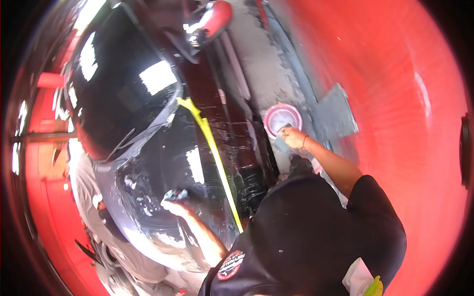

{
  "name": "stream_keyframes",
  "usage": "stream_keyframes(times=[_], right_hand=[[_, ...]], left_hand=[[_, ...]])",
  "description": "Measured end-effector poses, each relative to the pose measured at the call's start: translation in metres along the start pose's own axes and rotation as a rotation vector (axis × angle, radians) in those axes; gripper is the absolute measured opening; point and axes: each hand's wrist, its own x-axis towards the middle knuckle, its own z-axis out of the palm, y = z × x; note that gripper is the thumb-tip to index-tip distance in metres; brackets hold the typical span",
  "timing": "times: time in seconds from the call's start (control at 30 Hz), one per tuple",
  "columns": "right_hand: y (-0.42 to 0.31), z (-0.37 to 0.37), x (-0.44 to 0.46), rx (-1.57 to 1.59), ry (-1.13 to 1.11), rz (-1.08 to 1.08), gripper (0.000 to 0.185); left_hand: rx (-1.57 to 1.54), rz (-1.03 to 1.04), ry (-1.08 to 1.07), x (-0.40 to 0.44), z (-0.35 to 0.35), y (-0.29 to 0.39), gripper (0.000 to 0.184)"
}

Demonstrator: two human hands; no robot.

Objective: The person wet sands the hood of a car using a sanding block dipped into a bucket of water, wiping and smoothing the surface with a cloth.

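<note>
I have the left hand (174, 206) gripping a dark pad (177, 194) on the streaked car hood (148, 172), the right hand (294, 138) holding a grey-green pad (282, 144) beside the pink bucket (267, 120); I'd press lightly, clear of the yellow tape (213, 148).

Black short-sleeved shirt (306, 227) across the lower right; round red, white and black lettered logo (231, 265) at bottom centre; thin dark wristband (304, 142), right of centre.

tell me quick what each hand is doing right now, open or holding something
Left hand: closed on a dark bluish wad.
Right hand: closed on a grey-green pad, by the pink bucket.
</note>
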Motion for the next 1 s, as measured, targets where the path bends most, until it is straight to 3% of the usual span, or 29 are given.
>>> stream_keyframes(times=[0.03,0.07,0.1,0.13,0.17,0.2,0.23,0.27,0.33,0.4,0.43,0.47,0.5,0.53,0.57,0.67,0.77,0.93,1.0], right_hand=[[-0.025,0.011,0.020,0.050,-0.102,-0.097,0.021],[-0.073,0.018,0.018,0.368,-0.194,-0.135,0.021],[-0.121,0.024,0.013,0.453,-0.231,-0.144,0.029],[-0.154,0.034,0.012,0.364,-0.239,-0.282,0.044],[-0.188,0.034,0.003,0.348,-0.386,-0.365,0.054],[-0.202,0.050,0.007,0.284,-0.502,-0.383,0.063],[-0.228,0.053,-0.005,0.138,-0.471,-0.492,0.062],[-0.228,0.078,-0.009,0.103,-0.339,-0.650,0.059],[-0.222,0.106,0.002,0.054,-0.539,-0.654,0.054],[-0.241,0.088,-0.014,0.058,-0.623,-0.474,0.050],[-0.246,0.084,-0.023,0.107,-0.532,-0.523,0.048],[-0.221,0.094,-0.011,0.002,-0.455,-0.432,0.039],[-0.202,0.095,-0.001,-0.017,-0.381,-0.382,0.037],[-0.202,0.083,0.001,-0.012,-0.354,-0.474,0.037],[-0.203,0.069,0.004,0.030,-0.392,-0.452,0.056],[-0.161,0.039,0.017,-0.314,-0.120,-0.334,0.061],[-0.115,0.002,0.027,-0.475,0.024,-0.283,0.072],[-0.054,-0.052,0.018,-0.625,0.158,-0.109,0.068],[-0.023,-0.070,0.013,-0.603,0.141,0.107,0.066]], left_hand=[[-0.023,0.078,-0.059,-0.008,0.006,-0.001,0.051],[-0.040,0.160,-0.117,-0.016,0.016,-0.001,0.052],[-0.030,0.054,-0.174,-0.036,0.028,0.006,0.054],[-0.022,-0.054,-0.236,-0.059,0.038,0.010,0.057],[0.125,0.108,-0.260,-0.063,0.041,-0.021,0.059],[0.164,0.129,-0.415,-0.073,0.045,-0.030,0.057],[0.198,0.153,-0.570,-0.083,0.050,-0.040,0.057],[0.113,0.047,-0.864,-0.104,0.055,-0.023,0.059],[0.143,0.065,-0.787,-0.136,0.072,-0.023,0.066],[0.029,0.028,-0.771,-0.135,0.069,-0.031,0.066],[-0.067,-0.005,-0.802,-0.127,0.063,-0.030,0.067],[0.513,0.369,-0.777,-0.118,0.046,-0.023,0.072],[0.591,0.347,-0.709,-0.116,0.034,-0.012,0.077],[0.664,0.317,-0.649,-0.110,0.030,0.000,0.083],[0.765,0.266,-0.552,-0.100,0.023,0.007,0.089],[1.268,0.238,-0.165,-0.045,-0.009,-0.028,0.090],[1.251,0.010,0.113,-0.008,-0.054,-0.067,0.088],[1.248,-0.011,0.174,-0.002,-0.064,-0.057,0.082],[1.269,-0.008,0.154,-0.005,-0.064,-0.060,0.081]])
